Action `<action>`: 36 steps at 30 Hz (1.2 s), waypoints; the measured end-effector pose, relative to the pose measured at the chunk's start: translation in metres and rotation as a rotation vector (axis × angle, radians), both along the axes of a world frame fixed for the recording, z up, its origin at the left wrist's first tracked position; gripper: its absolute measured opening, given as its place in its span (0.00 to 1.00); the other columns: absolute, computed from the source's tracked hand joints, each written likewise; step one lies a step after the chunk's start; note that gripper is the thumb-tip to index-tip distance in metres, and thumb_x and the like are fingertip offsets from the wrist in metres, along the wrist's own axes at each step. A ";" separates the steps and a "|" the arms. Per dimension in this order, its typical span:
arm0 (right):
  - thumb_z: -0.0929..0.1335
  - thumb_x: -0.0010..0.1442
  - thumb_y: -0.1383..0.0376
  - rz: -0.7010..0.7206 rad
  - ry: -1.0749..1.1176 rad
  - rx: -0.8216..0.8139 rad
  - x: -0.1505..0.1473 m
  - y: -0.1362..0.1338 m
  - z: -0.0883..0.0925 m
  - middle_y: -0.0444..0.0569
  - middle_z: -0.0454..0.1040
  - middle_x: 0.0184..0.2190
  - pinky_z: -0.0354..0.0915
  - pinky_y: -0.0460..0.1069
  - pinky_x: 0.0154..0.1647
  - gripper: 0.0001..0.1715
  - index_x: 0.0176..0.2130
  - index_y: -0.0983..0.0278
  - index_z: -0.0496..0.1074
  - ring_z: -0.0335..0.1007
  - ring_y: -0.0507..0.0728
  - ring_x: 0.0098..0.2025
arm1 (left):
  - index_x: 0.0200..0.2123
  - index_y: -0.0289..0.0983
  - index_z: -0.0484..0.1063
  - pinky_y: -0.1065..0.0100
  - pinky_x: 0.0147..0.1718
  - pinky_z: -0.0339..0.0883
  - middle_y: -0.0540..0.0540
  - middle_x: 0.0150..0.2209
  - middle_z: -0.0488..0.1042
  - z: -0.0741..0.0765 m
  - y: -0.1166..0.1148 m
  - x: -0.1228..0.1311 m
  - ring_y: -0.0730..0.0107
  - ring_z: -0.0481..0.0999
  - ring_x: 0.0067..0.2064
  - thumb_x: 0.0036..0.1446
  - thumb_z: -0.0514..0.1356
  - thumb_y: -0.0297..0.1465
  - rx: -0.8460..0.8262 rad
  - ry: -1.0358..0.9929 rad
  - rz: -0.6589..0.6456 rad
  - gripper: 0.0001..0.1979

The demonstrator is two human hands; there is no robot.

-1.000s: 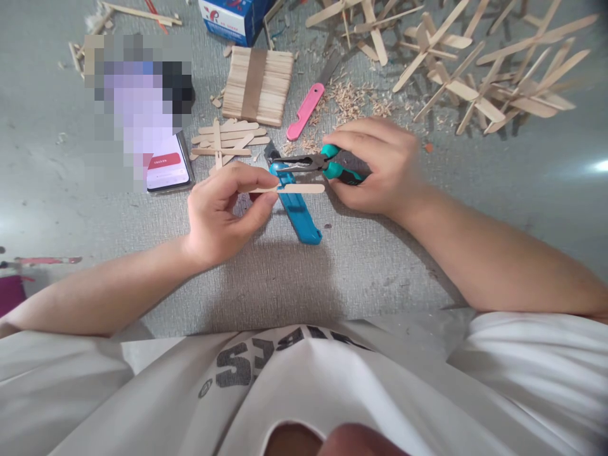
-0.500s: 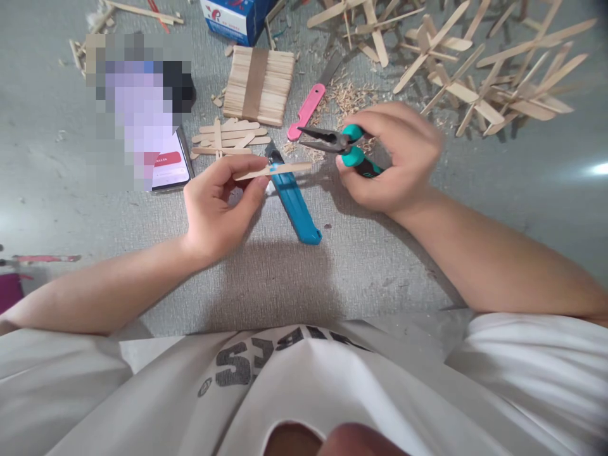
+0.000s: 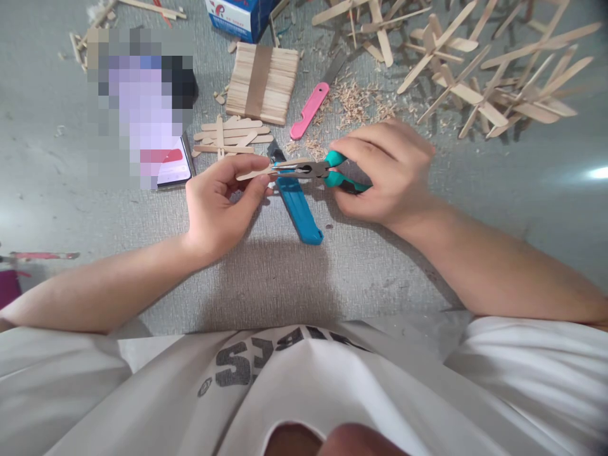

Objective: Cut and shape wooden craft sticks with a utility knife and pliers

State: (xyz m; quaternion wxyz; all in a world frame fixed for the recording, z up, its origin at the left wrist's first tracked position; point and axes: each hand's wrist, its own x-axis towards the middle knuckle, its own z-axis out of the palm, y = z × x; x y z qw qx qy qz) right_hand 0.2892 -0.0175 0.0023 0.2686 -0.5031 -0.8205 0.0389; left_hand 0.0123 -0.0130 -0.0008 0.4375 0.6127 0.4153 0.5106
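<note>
Between thumb and fingers, my left hand (image 3: 223, 202) pinches a wooden craft stick (image 3: 251, 174) held level above the table. My right hand (image 3: 387, 171) grips needle-nose pliers (image 3: 317, 169) by their green and black handles. The jaws point left and lie along the stick, their tips beside my left fingertips; whether they clamp the wood I cannot tell. Below them lies a blue utility knife (image 3: 300, 212) on the table. Just behind the left hand is a small heap of loose craft sticks (image 3: 232, 133).
A banded bundle of craft sticks (image 3: 262, 82) lies behind, with a pink-handled folding knife (image 3: 310, 111) and wood shavings (image 3: 356, 101) beside it. Joined stick crosses (image 3: 470, 88) crowd the back right. A blue-white box (image 3: 237, 19) stands at the back; a phone (image 3: 175, 168) lies left.
My right hand has moved left and slightly down, bringing the pliers' jaws from above the table onto the stick. The left hand keeps its pinch and has barely moved.
</note>
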 end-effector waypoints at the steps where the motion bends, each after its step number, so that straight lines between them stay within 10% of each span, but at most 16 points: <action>1: 0.74 0.65 0.56 0.003 -0.009 0.008 0.000 0.000 0.000 0.54 0.82 0.49 0.74 0.72 0.56 0.18 0.54 0.52 0.79 0.77 0.72 0.49 | 0.46 0.37 0.85 0.73 0.34 0.87 0.46 0.45 0.88 0.001 -0.001 0.000 0.72 0.89 0.36 0.66 0.73 0.30 -0.017 0.014 0.008 0.06; 25: 0.70 0.69 0.60 0.038 -0.133 0.009 0.002 -0.007 0.013 0.52 0.80 0.40 0.73 0.62 0.43 0.10 0.50 0.55 0.78 0.75 0.65 0.40 | 0.40 0.37 0.83 0.68 0.38 0.89 0.45 0.40 0.86 0.019 -0.004 0.002 0.68 0.88 0.38 0.64 0.75 0.41 -0.072 -0.028 -0.044 0.13; 36: 0.69 0.69 0.60 -0.007 -0.156 0.055 0.002 -0.006 0.013 0.53 0.78 0.37 0.72 0.63 0.43 0.06 0.45 0.55 0.78 0.74 0.66 0.40 | 0.35 0.37 0.83 0.66 0.38 0.88 0.46 0.36 0.85 0.021 0.002 0.003 0.67 0.87 0.37 0.60 0.75 0.29 -0.138 -0.013 -0.030 0.04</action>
